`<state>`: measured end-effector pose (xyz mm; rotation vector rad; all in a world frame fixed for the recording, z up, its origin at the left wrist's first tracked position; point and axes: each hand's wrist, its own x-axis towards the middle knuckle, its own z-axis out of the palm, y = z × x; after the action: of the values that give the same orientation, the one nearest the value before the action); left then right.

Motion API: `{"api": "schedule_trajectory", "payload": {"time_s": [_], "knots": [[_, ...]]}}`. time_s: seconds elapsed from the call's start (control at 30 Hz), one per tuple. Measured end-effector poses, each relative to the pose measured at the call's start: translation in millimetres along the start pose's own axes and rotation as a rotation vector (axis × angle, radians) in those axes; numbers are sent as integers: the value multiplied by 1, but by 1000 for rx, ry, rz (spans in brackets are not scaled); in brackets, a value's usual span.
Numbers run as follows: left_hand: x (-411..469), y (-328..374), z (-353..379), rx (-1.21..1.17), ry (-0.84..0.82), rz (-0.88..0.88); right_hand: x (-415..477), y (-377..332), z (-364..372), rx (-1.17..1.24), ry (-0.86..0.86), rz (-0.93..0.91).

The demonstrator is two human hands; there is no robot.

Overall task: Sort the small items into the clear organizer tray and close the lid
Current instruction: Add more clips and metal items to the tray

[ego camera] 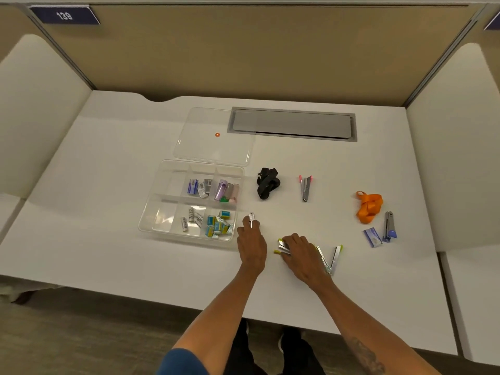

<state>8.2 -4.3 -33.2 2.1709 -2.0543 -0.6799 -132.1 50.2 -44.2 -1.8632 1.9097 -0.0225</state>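
Table edge: the white table [108, 163] ends just behind both forearms; padded partition walls close in the far side and both flanks.
Open room: bare table lies left of the tray and between the hands and the near edge.
Tray: the clear tray [151, 212] sits left of centre, open, its near-right corner just beside the left hand; four of its compartments hold small boxes, batteries and stapler-like items.
Lid: the clear lid [205, 147] lies flat behind the tray, touching its far rim and overlapping the grey cable hatch [293, 124].
Things around: black strap [267, 185], pink-tipped stapler [305, 188], orange ribbon [368, 207], blue stapler [389, 227], small blue box [372, 237].
Left hand [251, 242]: fingers pinch a small silver piece [251, 219], near the tray.
Right hand [299, 253]: closed over a yellow-tipped stapler [282, 247] on the table; an opened stapler [331, 258] lies just right of it.
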Motion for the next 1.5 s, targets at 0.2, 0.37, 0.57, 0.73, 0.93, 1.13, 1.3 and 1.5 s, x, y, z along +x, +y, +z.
{"api": "schedule_trajectory", "payload": {"time_s": [0.2,0.37,0.57,0.73,0.93,1.13,1.3,1.5], "knots": [[12,2,-13,-271,32,15,13,-4,-7,244,120,145],[33,1,-42,-503,117,13,43,-24,-24,425,216,220],[65,-30,-91,-628,304,-27,87,-78,-44,605,299,205],[93,-80,-130,-647,387,-104,125,-141,-61,845,299,203],[128,-144,-162,-521,405,-90,169,-213,-64,1031,218,269],[157,-181,-173,-429,366,-4,210,-270,-56,1024,182,302],[175,-199,-166,-280,244,73,234,-290,-41,846,190,257],[187,-214,-157,-141,140,79,251,-310,-22,608,174,191]]}}
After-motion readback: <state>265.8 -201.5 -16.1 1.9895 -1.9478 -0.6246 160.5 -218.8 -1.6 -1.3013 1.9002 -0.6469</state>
